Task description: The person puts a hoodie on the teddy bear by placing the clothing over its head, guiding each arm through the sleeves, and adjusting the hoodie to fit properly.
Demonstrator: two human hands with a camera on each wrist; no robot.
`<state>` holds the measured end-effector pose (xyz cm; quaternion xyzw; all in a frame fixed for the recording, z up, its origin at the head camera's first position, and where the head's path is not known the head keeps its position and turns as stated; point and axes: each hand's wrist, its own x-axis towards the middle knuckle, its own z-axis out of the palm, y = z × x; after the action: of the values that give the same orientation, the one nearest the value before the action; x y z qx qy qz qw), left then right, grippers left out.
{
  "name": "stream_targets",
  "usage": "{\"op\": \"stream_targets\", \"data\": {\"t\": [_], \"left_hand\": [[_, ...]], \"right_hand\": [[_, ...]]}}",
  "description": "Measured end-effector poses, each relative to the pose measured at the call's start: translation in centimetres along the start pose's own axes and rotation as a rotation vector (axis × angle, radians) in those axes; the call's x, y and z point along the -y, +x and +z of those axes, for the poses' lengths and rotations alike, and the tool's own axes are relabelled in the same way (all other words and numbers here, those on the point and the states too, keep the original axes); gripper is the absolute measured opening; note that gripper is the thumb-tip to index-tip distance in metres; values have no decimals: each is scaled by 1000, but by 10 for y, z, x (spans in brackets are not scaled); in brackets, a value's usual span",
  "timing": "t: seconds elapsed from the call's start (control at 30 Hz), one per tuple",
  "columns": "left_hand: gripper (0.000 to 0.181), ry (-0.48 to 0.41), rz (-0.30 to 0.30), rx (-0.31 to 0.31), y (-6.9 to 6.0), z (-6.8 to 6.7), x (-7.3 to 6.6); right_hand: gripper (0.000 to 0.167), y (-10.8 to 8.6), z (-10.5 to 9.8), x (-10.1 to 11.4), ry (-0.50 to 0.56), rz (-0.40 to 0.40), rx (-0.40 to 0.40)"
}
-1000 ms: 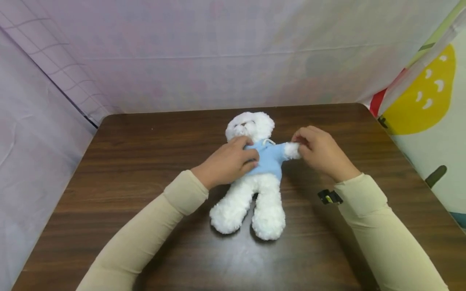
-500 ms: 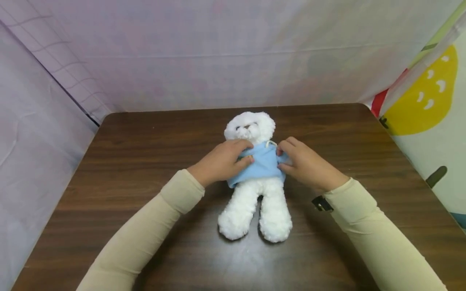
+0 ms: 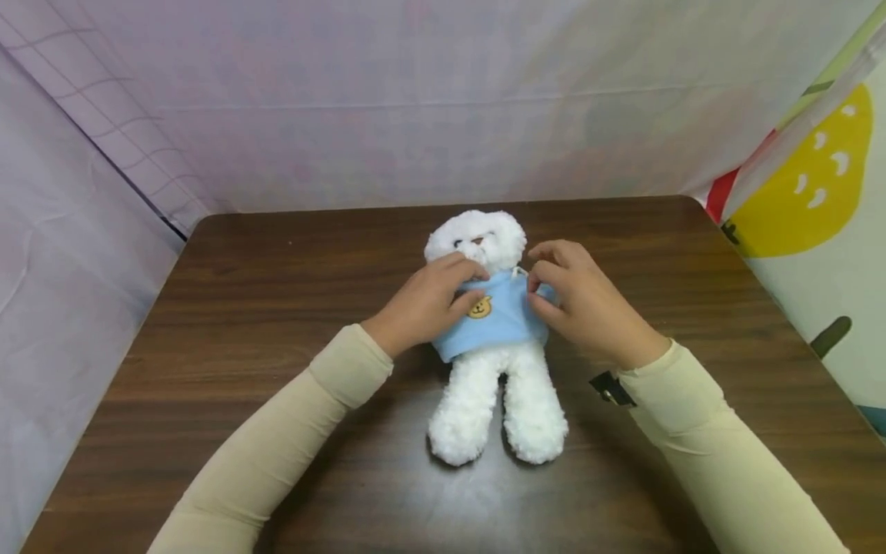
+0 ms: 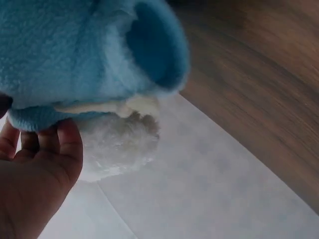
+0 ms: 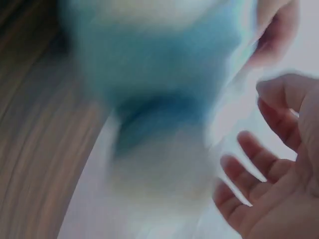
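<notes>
A white plush teddy bear (image 3: 533,404) lies face up on the brown table, its feet toward me. It wears a light blue shirt (image 3: 508,327) with a small yellow animal face on the chest. My left hand (image 3: 428,302) holds the bear at the upper chest, thumb on the shirt, covering its arm on that side. In the left wrist view a blue sleeve opening (image 4: 157,47) faces outward, with no paw showing in it. Beside the bear's other arm is my right hand (image 3: 584,304). Its fingers (image 5: 251,157) are spread and apart from the blurred sleeve and white paw (image 5: 159,174).
The dark wood-grain table (image 3: 277,308) extends around the bear on every side. A pale cloth (image 3: 388,108) hangs behind the far edge. On the right hangs a printed cloth with a yellow shape (image 3: 813,181).
My right hand has let go of the bear's paw and moved left toward the shoulder. The bear's legs have swung right, and the shirt's yellow face has come into view. My left hand stays on the chest.
</notes>
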<state>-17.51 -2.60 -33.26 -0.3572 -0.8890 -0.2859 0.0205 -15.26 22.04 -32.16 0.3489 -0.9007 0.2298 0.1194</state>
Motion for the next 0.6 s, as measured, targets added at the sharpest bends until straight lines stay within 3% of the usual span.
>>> {"op": "stream_targets", "data": {"t": [0.1,0.17,0.27,0.37,0.43,0.6], "left_hand": [[28,-43,11,9,0,-2,-1],[27,-75,12,-7,-1,-5,1],[24,-105,9,-56,-7,-10,8],[19,-112,7,-86,-17,-17,17],[20,-110,5,-53,-25,-21,21],[44,-6,20,152,-38,-17,23]], "right_hand": [[19,7,6,13,22,-94,-45],[18,9,14,16,28,-112,-31],[14,8,25,12,-2,-73,8],[32,5,31,5,-37,-21,46],[38,2,33,2,-42,-11,61],[35,-1,35,-4,-27,-18,70]]}}
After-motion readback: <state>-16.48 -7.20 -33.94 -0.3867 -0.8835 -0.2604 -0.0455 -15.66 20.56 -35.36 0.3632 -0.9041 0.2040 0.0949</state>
